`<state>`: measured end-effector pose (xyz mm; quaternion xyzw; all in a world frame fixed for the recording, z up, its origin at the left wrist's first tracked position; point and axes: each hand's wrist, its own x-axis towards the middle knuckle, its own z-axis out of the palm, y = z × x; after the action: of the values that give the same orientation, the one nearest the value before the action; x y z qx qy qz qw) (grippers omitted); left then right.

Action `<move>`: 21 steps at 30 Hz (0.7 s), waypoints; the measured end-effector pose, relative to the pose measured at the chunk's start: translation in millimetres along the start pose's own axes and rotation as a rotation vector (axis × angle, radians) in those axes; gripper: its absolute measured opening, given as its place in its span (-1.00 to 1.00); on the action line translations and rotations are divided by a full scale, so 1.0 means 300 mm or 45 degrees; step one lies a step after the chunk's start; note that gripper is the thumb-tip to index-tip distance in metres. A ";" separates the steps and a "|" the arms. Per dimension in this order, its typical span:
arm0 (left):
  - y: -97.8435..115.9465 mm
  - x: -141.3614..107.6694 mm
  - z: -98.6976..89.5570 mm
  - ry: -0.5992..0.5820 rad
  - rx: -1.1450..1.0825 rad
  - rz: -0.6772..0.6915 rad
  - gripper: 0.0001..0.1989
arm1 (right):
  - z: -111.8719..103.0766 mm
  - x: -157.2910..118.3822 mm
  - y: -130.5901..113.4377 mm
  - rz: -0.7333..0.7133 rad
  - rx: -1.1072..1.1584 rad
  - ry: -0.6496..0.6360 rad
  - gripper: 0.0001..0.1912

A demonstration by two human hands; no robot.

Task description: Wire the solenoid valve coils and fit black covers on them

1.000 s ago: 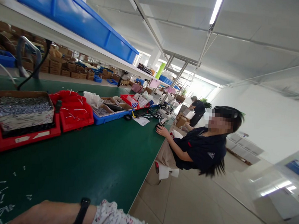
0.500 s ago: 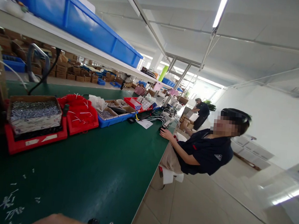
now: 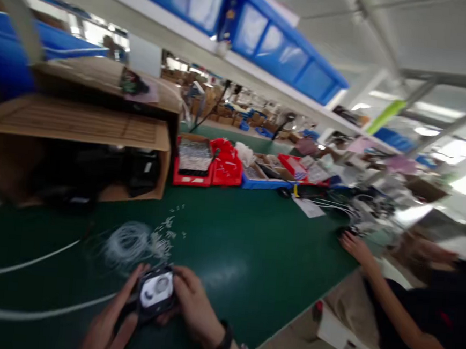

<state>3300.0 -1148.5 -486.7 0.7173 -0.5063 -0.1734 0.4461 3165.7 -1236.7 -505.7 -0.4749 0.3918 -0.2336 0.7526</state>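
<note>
Between my two hands is a small black device [image 3: 156, 292] with a light face bearing round dark marks. My left hand [image 3: 111, 315] grips its left side, fingers along the edge. On its right side, my right hand [image 3: 195, 303] holds the corner with the thumb on top; a black band is round that wrist. Just beyond the device, a loose coil of clear thin tubing [image 3: 128, 241] lies on the green table [image 3: 220, 238], with small cut white pieces [image 3: 163, 241] beside it. The picture is blurred.
An open cardboard box [image 3: 75, 124] with black items stands at the left. Red trays [image 3: 192, 181] and a blue tray [image 3: 268, 185] line the back, under a shelf with blue bins [image 3: 286, 55]. A person's hand [image 3: 354, 246] is at black-and-white parts on the right.
The view has swung left and down, bringing the cardboard box and tubing into sight. Both my hands now show with the black device; before, only a forearm with the band showed.
</note>
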 end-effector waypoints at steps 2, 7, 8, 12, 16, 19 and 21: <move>-0.003 -0.005 -0.042 -0.036 -0.114 -0.113 -0.55 | 0.001 -0.017 -0.023 0.018 0.091 -0.041 -0.31; 0.019 0.088 -0.072 -0.018 -0.164 -0.279 -0.75 | 0.003 -0.048 -0.041 -0.004 0.102 -0.098 -0.38; 0.026 0.095 -0.070 -0.015 -0.174 -0.278 -0.78 | 0.003 -0.056 -0.039 -0.001 0.107 -0.104 -0.38; 0.043 0.075 -0.060 -0.027 -0.222 -0.279 -0.78 | -0.001 -0.078 -0.035 -0.003 0.139 -0.141 -0.38; 0.048 0.032 -0.062 -0.061 -0.165 -0.258 -0.60 | -0.009 -0.080 -0.038 0.005 0.157 -0.209 -0.36; 0.049 0.001 -0.061 -0.088 -0.092 -0.185 -0.46 | -0.012 -0.081 -0.039 0.007 0.136 -0.235 -0.35; 0.048 -0.017 -0.054 -0.097 -0.090 -0.143 -0.39 | -0.012 -0.083 -0.041 0.006 0.124 -0.235 -0.35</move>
<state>3301.0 -1137.6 -467.2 0.7213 -0.4756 -0.2429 0.4411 3148.6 -1225.9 -486.4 -0.4563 0.3102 -0.2060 0.8081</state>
